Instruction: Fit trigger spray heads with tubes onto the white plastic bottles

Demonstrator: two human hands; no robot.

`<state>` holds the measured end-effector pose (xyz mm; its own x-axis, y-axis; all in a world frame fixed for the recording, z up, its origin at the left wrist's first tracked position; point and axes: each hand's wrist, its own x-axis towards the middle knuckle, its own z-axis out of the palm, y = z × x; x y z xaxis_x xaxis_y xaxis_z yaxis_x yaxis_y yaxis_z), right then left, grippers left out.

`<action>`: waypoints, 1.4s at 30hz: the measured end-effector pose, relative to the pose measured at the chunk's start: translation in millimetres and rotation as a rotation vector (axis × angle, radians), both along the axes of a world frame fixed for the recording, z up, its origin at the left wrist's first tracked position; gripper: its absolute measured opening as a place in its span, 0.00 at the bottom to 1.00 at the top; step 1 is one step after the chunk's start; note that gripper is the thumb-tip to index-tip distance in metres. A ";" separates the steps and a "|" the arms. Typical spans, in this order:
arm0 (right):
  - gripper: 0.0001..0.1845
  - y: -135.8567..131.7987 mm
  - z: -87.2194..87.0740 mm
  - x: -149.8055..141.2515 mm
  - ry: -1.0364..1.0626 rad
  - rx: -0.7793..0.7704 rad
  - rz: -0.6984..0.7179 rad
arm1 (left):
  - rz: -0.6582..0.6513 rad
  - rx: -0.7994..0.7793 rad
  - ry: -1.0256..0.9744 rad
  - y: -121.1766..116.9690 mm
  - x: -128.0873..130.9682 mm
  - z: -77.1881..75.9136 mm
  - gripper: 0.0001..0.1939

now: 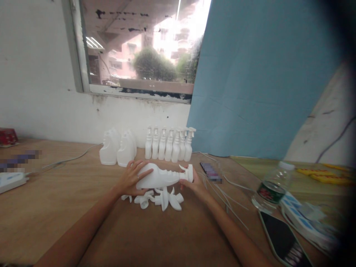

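Observation:
A white spray bottle (159,177) lies tilted on its side in the air between my hands, its trigger head pointing right. My left hand (134,177) is wrapped round the broad base end. At the other end, my right hand (195,182) grips the trigger head (190,173) at the bottle's neck. Just below, several loose white trigger heads (164,200) lie in a small pile on the wooden table (155,237).
Behind stand a row of white spray bottles (169,148) and several white handled bottles without heads (108,150). To the right are a phone (283,237), a clear water bottle (271,191), a power strip (300,215) and thin cables (226,200). Another power strip (12,181) sits left.

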<state>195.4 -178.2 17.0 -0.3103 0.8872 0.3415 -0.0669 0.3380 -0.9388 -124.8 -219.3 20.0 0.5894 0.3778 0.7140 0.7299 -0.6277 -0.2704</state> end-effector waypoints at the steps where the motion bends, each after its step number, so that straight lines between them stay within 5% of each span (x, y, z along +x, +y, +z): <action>1: 0.32 0.1 0.3 0.8 0.003 -0.004 -0.010 | 0.001 0.000 0.002 -0.1 -0.2 0.0 0.38; 12: 0.31 5.9 -1.1 2.6 0.013 -0.035 -0.099 | 0.004 0.031 0.007 -1.4 -0.7 0.5 0.39; 19: 0.16 4.7 -4.0 -1.0 0.044 -0.169 0.028 | -0.027 0.066 -0.001 -2.7 -2.2 1.5 0.39; 32: 0.21 -4.1 -1.5 -12.7 0.140 -0.197 -0.115 | -0.032 0.100 -0.031 -0.5 0.9 -1.0 0.23; 42: 0.26 -15.8 0.3 -25.5 0.035 -0.180 -0.147 | 0.110 0.044 -0.020 -8.0 18.4 14.2 0.35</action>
